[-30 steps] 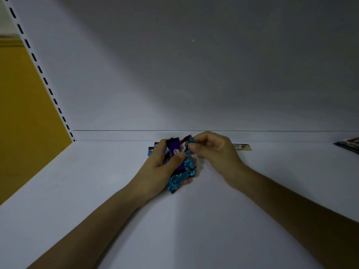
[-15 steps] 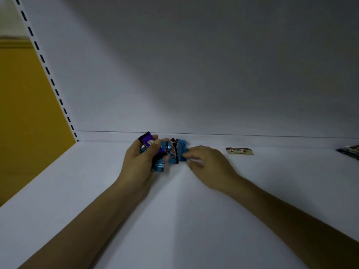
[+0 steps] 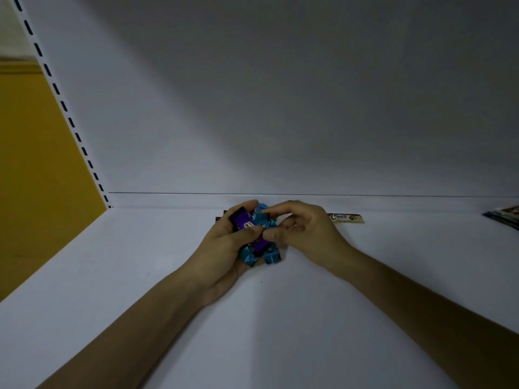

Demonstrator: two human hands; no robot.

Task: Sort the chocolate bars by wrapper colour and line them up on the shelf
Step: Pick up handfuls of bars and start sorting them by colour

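Note:
My left hand (image 3: 224, 248) grips a bundle of chocolate bars just above the white shelf (image 3: 140, 276): a purple-wrapped bar (image 3: 244, 224) on top, blue-wrapped bars (image 3: 271, 256) sticking out beneath. My right hand (image 3: 303, 228) meets the bundle from the right, finger and thumb pinching a blue bar (image 3: 264, 217) at its top. A beige bar marked "Choco" (image 3: 346, 218) lies flat near the back wall, just right of my right hand. A dark bar end (image 3: 222, 216) peeks out behind my left hand.
Dark packets (image 3: 505, 216) lie at the far right edge of the shelf. A slotted upright (image 3: 64, 108) bounds the shelf on the left, with a yellow wall (image 3: 33, 164) beyond it. The white back panel (image 3: 280, 122) rises behind the bars.
My left hand has brought the bundle back to the right and toward me. My right hand, which had rested by blue bars on the shelf, now pinches a blue bar in the bundle.

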